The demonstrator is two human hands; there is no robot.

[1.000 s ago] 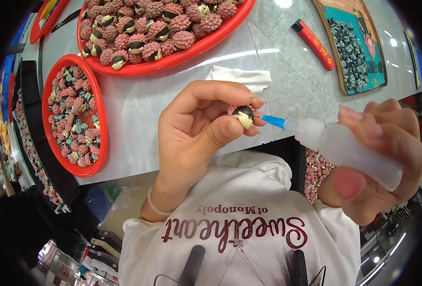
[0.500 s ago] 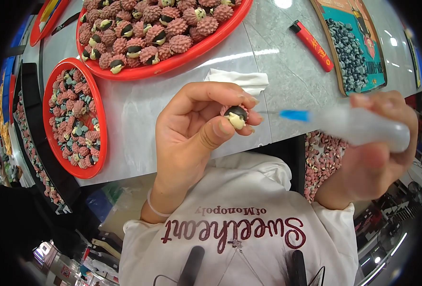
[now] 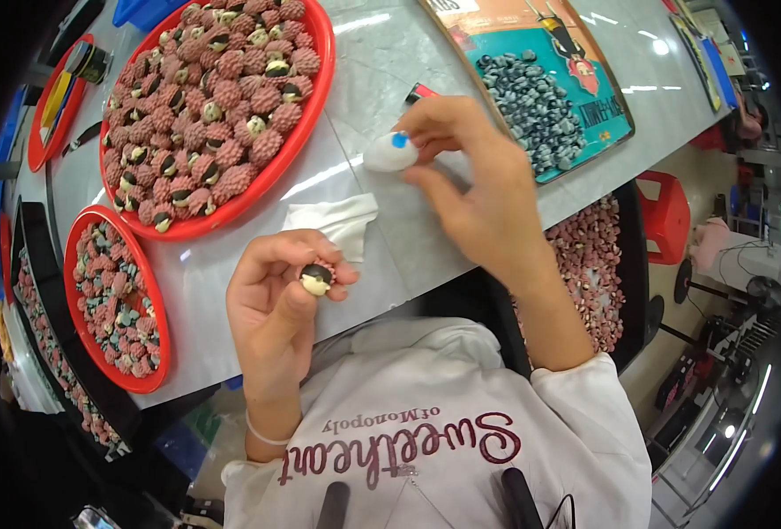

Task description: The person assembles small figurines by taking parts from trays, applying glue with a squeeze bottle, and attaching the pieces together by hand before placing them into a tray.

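Between the thumb and fingertips of my left hand (image 3: 271, 309) is a small figurine piece (image 3: 317, 279), black and cream in front with a bumpy pink back. My left fingers are closed around it, above the near edge of the table. Farther off to the right, my right hand (image 3: 487, 189) has its thumb and fingers against a white squeeze bottle (image 3: 387, 155) with a blue tip. The bottle stands roughly upright at the tabletop; whether its base touches is hard to tell. A folded white cloth (image 3: 344, 219) lies between the two hands.
A large red tray (image 3: 324, 75) of pink pieces stands at the far left, with a smaller red tray (image 3: 163, 339) nearer. An illustrated tray (image 3: 615, 115) holds dark grey-blue pieces. Beside my right forearm is a bin of pink pieces (image 3: 589, 273). A red stool (image 3: 664, 216) stands beyond.
My right hand has carried the bottle away from the figurine piece to the far side of the table, turning it from level to upright. The view has shifted; my left hand still holds the piece.
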